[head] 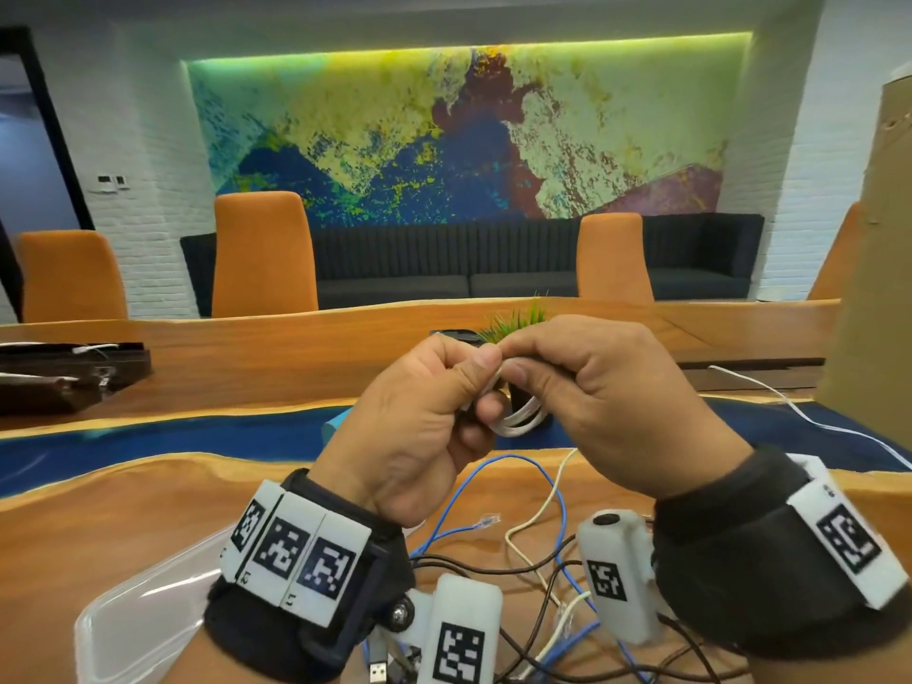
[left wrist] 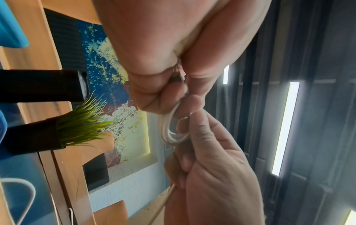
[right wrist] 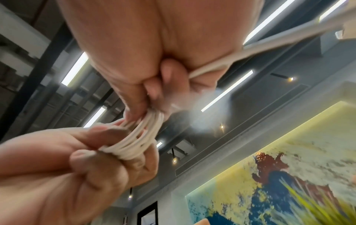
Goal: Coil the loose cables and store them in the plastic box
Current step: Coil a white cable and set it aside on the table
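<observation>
Both hands are raised over the table, close together, holding a small coil of white cable [head: 520,419]. My left hand [head: 469,387] pinches one side of the loops with thumb and curled fingers. On the other side my right hand [head: 538,362] grips the same loops. The left wrist view has the coil [left wrist: 169,129] between the two hands. The right wrist view shows several loops [right wrist: 138,137] bunched in the fingers, and a white strand [right wrist: 250,50] leaves my right palm. The clear plastic box [head: 133,619] sits on the table at lower left.
Loose blue [head: 493,486], cream [head: 543,506] and dark [head: 493,570] cables lie tangled on the wooden table under my wrists. A potted grass plant [head: 518,318] stands behind the hands. A cardboard box [head: 868,239] is at right, with a white cable [head: 814,422] beside it. A dark tray [head: 64,372] lies far left.
</observation>
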